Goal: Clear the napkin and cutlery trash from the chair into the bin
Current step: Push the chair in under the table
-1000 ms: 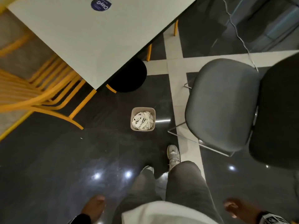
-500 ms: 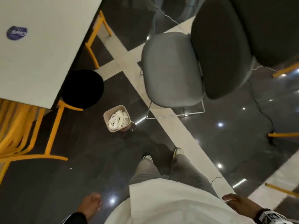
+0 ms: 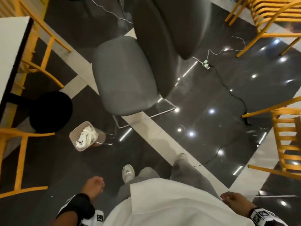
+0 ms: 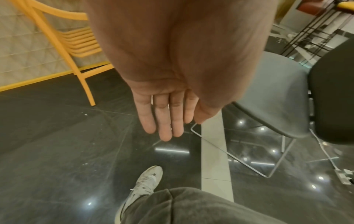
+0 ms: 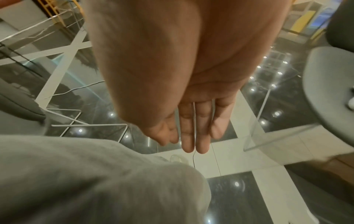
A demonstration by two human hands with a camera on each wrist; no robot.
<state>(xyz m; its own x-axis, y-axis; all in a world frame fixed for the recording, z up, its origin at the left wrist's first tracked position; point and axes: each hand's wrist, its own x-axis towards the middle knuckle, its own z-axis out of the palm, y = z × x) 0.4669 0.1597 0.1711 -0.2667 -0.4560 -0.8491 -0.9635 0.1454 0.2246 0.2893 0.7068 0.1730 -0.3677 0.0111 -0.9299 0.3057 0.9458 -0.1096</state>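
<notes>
A small beige bin (image 3: 74, 136) stands on the dark floor, filled with white napkin and cutlery trash (image 3: 86, 139). Behind it to the right is the grey chair (image 3: 125, 75); its seat shows bare, and the same seat (image 4: 273, 94) appears in the left wrist view. My left hand (image 3: 95, 185) hangs at my side, fingers straight and empty (image 4: 164, 121). My right hand (image 3: 234, 201) hangs at my other side, fingers straight, holding nothing (image 5: 193, 133).
A white table (image 3: 11, 51) and yellow wooden chairs (image 3: 19, 160) stand at the left, with a black round stool (image 3: 50, 111) beside the bin. More yellow chairs (image 3: 286, 144) are at the right. A cable and power strip (image 3: 206, 64) lie on the floor behind the grey chair.
The view has swung left to right: the table slid off to the left and the right-side yellow chairs came into view. Both hands stay hanging empty; my feet have stepped.
</notes>
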